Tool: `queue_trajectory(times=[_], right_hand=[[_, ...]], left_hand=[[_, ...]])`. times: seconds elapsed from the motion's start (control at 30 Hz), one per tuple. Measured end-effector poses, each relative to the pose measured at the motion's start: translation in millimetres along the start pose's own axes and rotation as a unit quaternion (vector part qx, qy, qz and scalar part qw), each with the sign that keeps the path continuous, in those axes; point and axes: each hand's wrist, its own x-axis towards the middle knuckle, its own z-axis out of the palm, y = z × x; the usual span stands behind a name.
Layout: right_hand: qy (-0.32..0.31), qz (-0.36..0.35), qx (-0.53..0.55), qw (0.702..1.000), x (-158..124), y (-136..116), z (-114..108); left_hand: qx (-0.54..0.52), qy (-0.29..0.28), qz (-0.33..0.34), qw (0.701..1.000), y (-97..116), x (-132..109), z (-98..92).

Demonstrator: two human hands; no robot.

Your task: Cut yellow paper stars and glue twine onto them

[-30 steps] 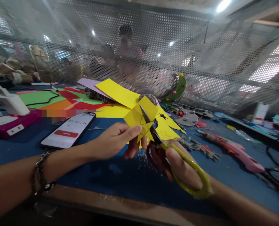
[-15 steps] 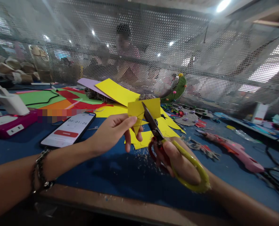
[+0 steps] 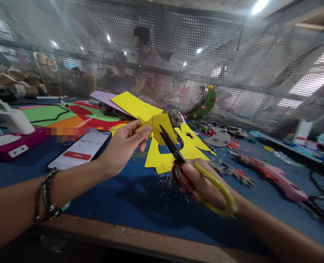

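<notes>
Nearest, the scissors (image 3: 175,151) are gripped in the right hand (image 3: 203,184), and the small piece of yellow paper (image 3: 166,122) at their tip is pinched between the thumb and fingers of the left hand (image 3: 126,146). The paper has just been turned: the drawn star lines, pointed down toward the table half a second ago, are now brought up to the left under the thumb, and the plain part is left on the right, by the blades. By this, it seems, a different side of the outline is presented to the scissors. Whether the paper is caught between the blades cannot be told. The right forearm is angled in from the lower right, with the thumb set at the yellow handle; the left forearm is extended from the left, its hand held above the blue table (image 3: 101,199). Beyond the scissors, more of a cut-out yellow sheet (image 3: 152,159) is now uncovered, and at the left wrist a phone (image 3: 80,150) is seen, its timer advanced by a second. Farther back, a large yellow sheet (image 3: 136,107) is overlapped with a lilac sheet (image 3: 103,98); through the mesh screen (image 3: 178,51) behind, a person (image 3: 149,65) is dimly seen.
</notes>
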Motion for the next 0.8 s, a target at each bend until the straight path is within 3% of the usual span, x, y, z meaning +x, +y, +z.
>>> queue_trajectory(times=[0.17,0.33,0.53,0.8], right_hand=[[-0.037,-0.024,-0.021,0.999,-1,-4,-3],[-0.075,-0.099,-0.055,0.991,-2,-3,-11],[-0.120,-0.086,-0.017,0.989,-7,-1,-13],[-0.072,-0.153,-0.033,0.985,-1,3,-11]], left_hand=[[0.106,-0.036,0.028,0.993,1,-4,1.1],[0.118,-0.045,0.009,0.992,4,-5,2.0],[0.126,-0.075,0.011,0.989,7,-7,3.4],[0.151,-0.077,0.016,0.985,6,-7,2.7]])
